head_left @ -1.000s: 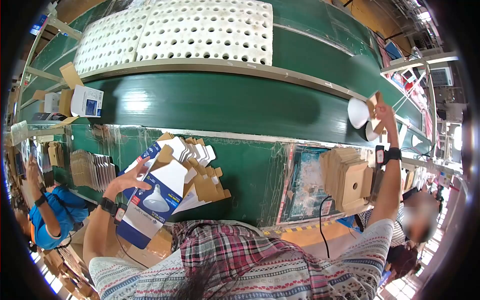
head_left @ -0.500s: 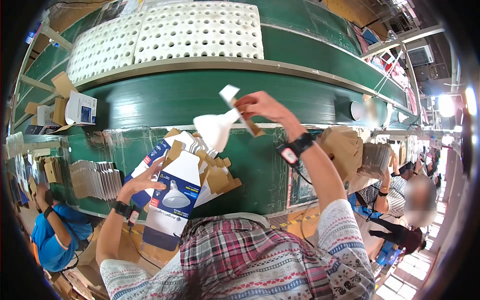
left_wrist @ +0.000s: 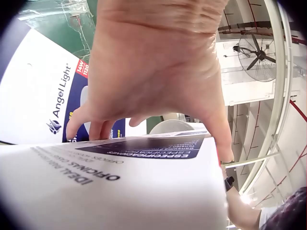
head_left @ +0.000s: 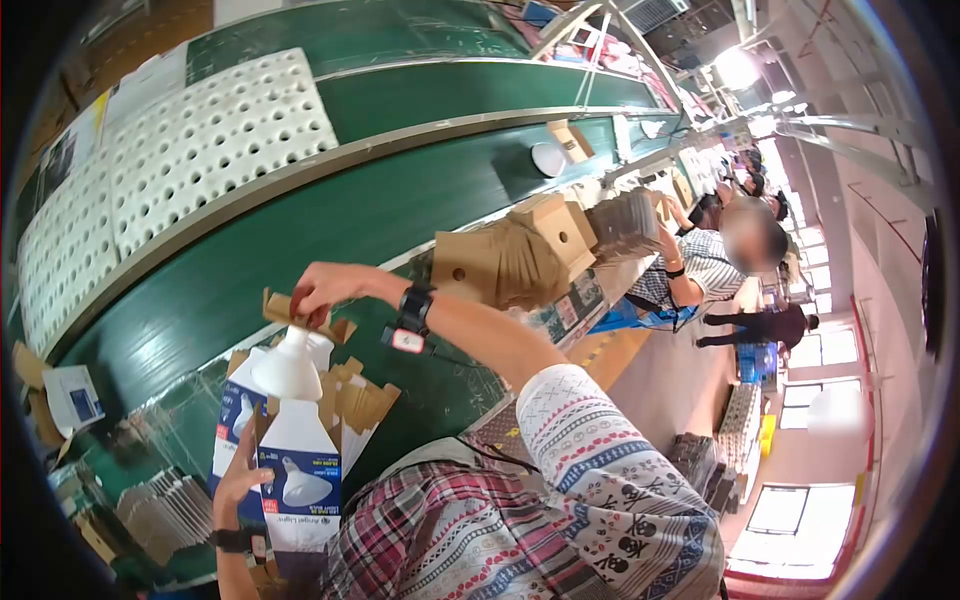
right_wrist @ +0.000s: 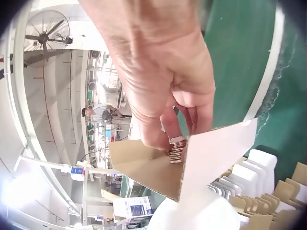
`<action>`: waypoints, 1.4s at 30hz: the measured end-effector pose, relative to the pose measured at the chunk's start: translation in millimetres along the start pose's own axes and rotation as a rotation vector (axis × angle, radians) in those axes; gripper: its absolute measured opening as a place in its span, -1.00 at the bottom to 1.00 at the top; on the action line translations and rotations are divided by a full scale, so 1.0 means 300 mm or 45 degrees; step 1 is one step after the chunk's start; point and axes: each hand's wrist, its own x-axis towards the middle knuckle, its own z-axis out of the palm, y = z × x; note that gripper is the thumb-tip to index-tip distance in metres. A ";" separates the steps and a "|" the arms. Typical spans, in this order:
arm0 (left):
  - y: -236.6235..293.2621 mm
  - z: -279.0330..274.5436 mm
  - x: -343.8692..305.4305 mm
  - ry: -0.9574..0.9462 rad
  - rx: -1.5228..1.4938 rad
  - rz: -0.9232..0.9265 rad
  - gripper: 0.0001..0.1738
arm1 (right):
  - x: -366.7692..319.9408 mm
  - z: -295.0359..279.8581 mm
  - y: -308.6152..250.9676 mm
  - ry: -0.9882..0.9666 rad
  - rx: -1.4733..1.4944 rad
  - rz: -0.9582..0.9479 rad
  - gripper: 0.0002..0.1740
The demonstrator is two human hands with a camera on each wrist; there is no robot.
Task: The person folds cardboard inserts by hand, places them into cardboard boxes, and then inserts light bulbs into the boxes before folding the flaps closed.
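Note:
My right hand (head_left: 325, 287) pinches the metal screw base (right_wrist: 176, 152) of a white light bulb (head_left: 287, 370), with a folded cardboard insert (right_wrist: 218, 153) round that base. The bulb hangs wide end down, overlapping the open top of a blue and white printed light bulb box (head_left: 303, 480) in the head view. My left hand (head_left: 238, 475) grips this box at its side, thumb on one face and fingers on another, as the left wrist view (left_wrist: 158, 91) shows. Beside it lean more printed boxes (left_wrist: 36, 91), with white and brown flaps (head_left: 365, 400) fanned out.
Beyond the work table runs a green conveyor belt (head_left: 420, 190), carrying another bulb (head_left: 547, 159). White foam trays with holes (head_left: 220, 150) lie past the rail. Brown cardboard inserts (head_left: 500, 265) are stacked to the right, near a seated person (head_left: 700, 262). An opened carton (head_left: 75, 398) stands far left.
My right hand has brought the bulb and its insert from the belt at far right to above the box in my left hand. The head view has turned rightward.

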 end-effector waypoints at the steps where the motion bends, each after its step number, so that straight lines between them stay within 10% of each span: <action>1: 0.024 0.018 0.006 -0.005 0.025 -0.013 0.38 | -0.005 0.011 -0.004 -0.001 -0.051 0.026 -0.72; 42: -0.039 0.043 0.008 0.153 0.058 -0.126 0.26 | -0.045 0.342 0.142 -0.238 -0.413 -0.165 -0.71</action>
